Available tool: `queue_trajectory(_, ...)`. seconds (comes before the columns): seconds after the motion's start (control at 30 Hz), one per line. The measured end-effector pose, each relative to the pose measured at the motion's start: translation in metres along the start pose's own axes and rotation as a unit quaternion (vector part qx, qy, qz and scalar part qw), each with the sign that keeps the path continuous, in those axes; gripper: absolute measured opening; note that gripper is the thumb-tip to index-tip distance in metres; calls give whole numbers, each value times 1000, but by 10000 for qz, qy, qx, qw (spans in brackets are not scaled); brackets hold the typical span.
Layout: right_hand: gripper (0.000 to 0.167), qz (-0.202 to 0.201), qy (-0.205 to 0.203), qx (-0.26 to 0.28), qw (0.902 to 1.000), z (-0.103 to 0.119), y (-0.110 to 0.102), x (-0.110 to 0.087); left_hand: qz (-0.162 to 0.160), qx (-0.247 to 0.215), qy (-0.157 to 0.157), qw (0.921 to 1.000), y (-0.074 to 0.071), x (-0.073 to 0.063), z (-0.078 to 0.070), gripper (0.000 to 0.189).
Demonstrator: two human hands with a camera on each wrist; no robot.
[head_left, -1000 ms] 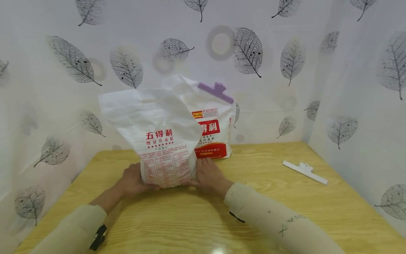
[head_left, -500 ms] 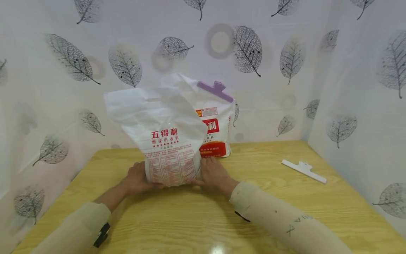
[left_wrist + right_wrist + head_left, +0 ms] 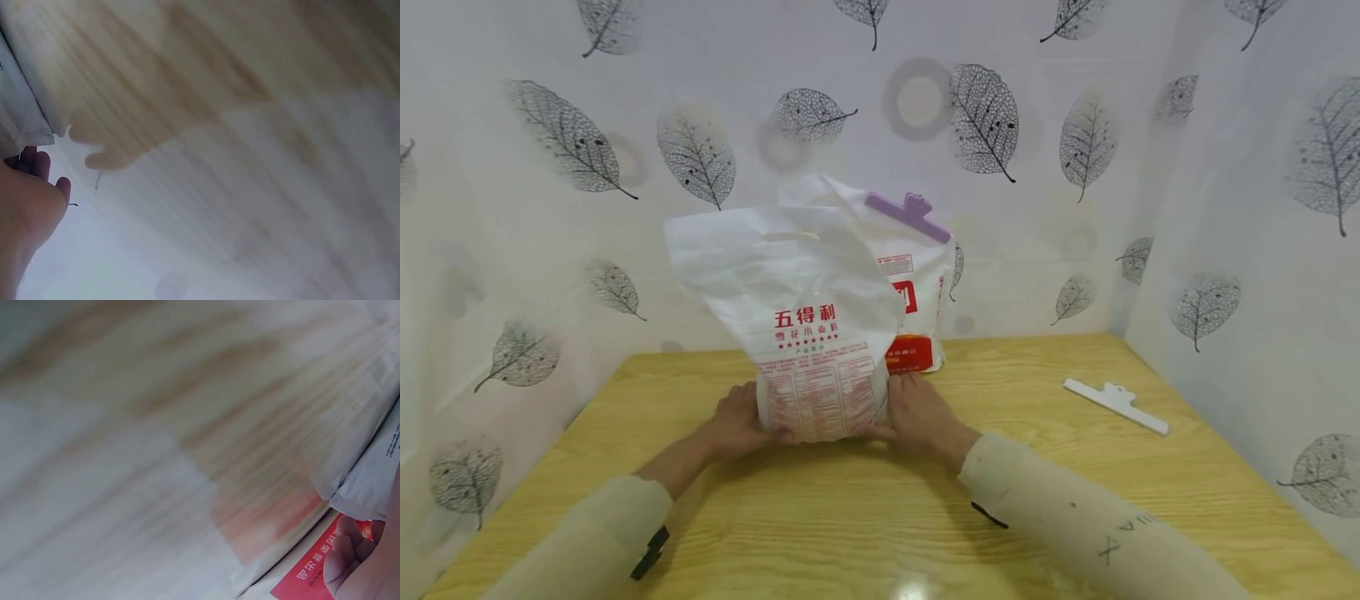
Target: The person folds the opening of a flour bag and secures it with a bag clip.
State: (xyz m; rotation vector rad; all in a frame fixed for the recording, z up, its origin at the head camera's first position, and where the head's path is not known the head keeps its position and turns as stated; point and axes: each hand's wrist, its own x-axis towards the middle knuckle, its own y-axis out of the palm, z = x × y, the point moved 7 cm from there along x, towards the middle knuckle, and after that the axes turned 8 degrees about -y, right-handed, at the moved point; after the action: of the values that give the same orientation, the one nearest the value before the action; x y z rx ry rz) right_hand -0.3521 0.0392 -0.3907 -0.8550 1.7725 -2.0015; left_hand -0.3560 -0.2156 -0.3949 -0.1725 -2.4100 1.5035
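A white flour bag [image 3: 820,392] with red print stands on the table, its loose top spread up and to the left. My left hand [image 3: 737,425] grips its lower left side, thumb along the bottom front. At the lower right side my right hand [image 3: 925,423] holds it in the same manner. Behind it and partly covered stands a second flour bag [image 3: 919,333], with a purple sealing clip [image 3: 910,217] across its top. The left wrist view catches a corner of the front bag [image 3: 22,112] above the left hand [image 3: 31,200]. In the right wrist view, the right hand [image 3: 359,562] is partly cut off.
On the right part of the wooden table [image 3: 820,533] lies a white sealing clip [image 3: 1116,406]. A pale curtain [image 3: 865,142] with a leaf pattern hangs behind the table and along both sides.
Both hands have shifted the front flour bag to the right along the table. It now covers more of the rear bag. Both clips have stayed in place.
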Motion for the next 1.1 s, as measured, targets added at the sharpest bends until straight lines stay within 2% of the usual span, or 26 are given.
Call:
queue_trajectory(0.23,91,-198,-97,-162,9996,-5,-3,-7,119,-60,9,9999,5,1,-8,81)
queue_trajectory(0.57,86,-216,65,-216,9995,-17,-4,-18,170,-110,94,9997,11,11,-22,65)
queue_trajectory(0.77,91,-393,22,-81,9992,-23,-8,-26,209,-98,120,9997,15,13,-30,72)
queue_trajectory(0.97,83,-367,108,-175,9991,-29,-8,-35,415,-21,-97,9991,22,16,-34,86)
queue_trajectory(1.1,81,-390,83,-335,9986,-34,-8,-40,413,-22,-75,9991,25,19,-39,86)
